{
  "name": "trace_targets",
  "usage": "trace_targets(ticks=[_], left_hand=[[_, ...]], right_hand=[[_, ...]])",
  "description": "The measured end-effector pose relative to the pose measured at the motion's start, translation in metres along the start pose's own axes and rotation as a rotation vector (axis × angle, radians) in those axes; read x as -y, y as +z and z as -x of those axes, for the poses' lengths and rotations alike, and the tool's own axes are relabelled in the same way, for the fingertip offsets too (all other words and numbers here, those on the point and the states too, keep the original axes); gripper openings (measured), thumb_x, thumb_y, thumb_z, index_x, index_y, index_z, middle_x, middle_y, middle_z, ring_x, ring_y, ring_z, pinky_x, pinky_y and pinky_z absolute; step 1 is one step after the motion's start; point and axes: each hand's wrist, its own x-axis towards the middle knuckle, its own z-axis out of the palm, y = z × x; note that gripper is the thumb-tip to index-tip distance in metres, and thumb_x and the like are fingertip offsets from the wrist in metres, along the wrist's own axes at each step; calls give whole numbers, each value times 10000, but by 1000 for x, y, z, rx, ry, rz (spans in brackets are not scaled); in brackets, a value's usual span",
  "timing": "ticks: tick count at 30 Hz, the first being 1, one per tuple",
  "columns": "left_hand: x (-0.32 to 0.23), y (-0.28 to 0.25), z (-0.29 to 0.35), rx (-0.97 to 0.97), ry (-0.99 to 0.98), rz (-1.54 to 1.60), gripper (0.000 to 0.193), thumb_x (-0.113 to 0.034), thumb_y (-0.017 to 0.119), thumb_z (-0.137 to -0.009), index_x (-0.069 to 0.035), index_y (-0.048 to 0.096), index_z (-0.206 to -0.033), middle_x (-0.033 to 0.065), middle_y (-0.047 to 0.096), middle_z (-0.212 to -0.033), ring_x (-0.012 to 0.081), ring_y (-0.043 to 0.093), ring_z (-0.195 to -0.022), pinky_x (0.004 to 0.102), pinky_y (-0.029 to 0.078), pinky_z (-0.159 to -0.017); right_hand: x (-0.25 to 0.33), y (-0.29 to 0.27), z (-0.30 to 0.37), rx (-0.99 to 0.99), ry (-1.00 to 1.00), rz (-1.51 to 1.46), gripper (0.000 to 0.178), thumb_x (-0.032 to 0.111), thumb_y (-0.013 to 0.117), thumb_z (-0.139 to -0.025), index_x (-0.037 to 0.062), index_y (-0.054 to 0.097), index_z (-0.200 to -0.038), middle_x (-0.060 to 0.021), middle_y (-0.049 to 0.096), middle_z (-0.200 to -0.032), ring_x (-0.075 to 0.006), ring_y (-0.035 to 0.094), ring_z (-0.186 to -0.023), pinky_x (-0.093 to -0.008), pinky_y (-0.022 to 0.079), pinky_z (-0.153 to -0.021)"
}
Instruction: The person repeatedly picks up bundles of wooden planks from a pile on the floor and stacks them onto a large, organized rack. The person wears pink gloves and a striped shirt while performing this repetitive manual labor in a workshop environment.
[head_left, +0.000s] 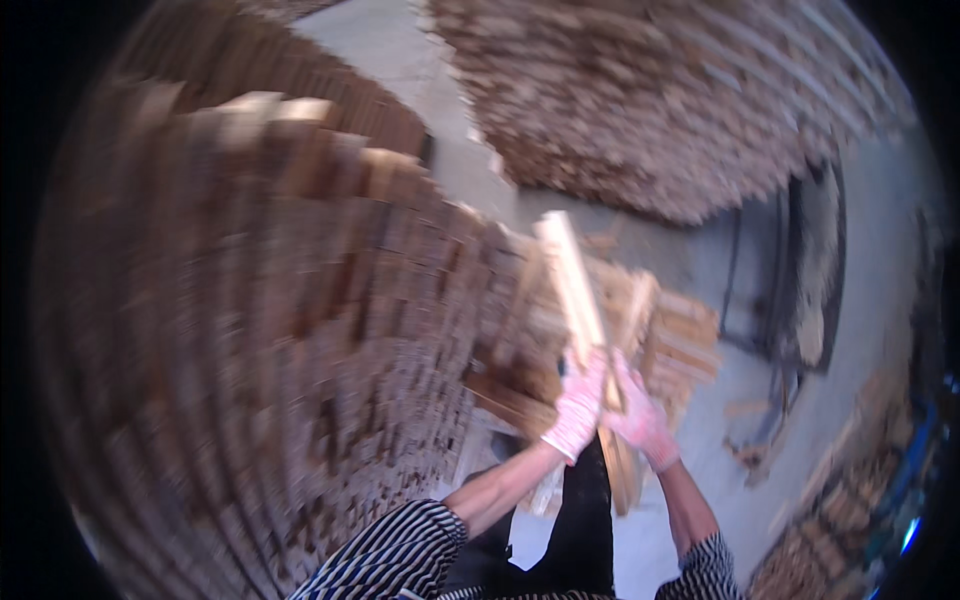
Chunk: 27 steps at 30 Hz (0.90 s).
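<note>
Pale wooden boards [573, 280] stand out lengthwise in front of me, held between my two hands, their far end raised and their near end reaching down beside my leg. My left hand [578, 408], in a pinkish-white knit glove, is closed on the left side of the boards. On the right side, my right hand [642, 418] wears a similar glove and grips the same boards. Blur hides how many boards are in the grip. Beneath and beyond the hands lies a low pile of light boards [685, 335].
A tall stack of brown boards [370, 300] rises close on my left. Another large stack [640, 110] stands ahead to the right. A dark metal frame [785, 270] sits on the grey floor [725, 440] at right, near wood scraps [750, 450]. More wood pieces [830, 530] lie at lower right.
</note>
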Motion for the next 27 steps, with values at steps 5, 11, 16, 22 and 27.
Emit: trace_targets(ticks=[5,11,16,22,27], left_hand=[[-194,-57,121,423,286,392,892,-379,729,-952,-43,215,-1599,163,534,-1378,216,546,-1233,336,480,-1023],[-331,-142,265,173,875,578,838,-342,628,-1023,-55,116,-1621,166,561,-1359,227,586,-1196,363,484,-1012],[-355,-244,338,-510,1006,659,728,-514,362,-1078,-55,144,-1599,190,473,-1451,295,540,-1294,423,474,-1104],[-388,-337,402,-637,942,982,799,-712,402,-990,-1,478,-1347,213,595,-1282,320,651,-1094,469,561,-950],[-354,-414,400,-733,990,981,753,-614,422,-1029,5,367,-1455,224,562,-1290,369,636,-1148,497,575,-967]], right_hand=[[95,-26,86,-480,-568,-153,1152,491,856,-743,35,237,-1602,-232,417,-1537,-379,437,-1404,-434,404,-1139],[323,-119,160,-398,-1249,155,977,602,823,-732,50,476,-1460,-197,589,-1236,-384,653,-968,-435,553,-785],[533,-105,209,35,-1198,338,562,463,698,-858,252,583,-1366,-212,604,-1115,-359,632,-946,-452,557,-789],[716,-4,120,-8,-887,1008,622,517,552,-930,146,502,-1427,-191,684,-1148,-328,711,-974,-571,574,-762],[734,85,74,93,-1337,804,570,532,504,-985,74,594,-1312,-270,662,-1190,-379,664,-1118,-547,537,-865]])
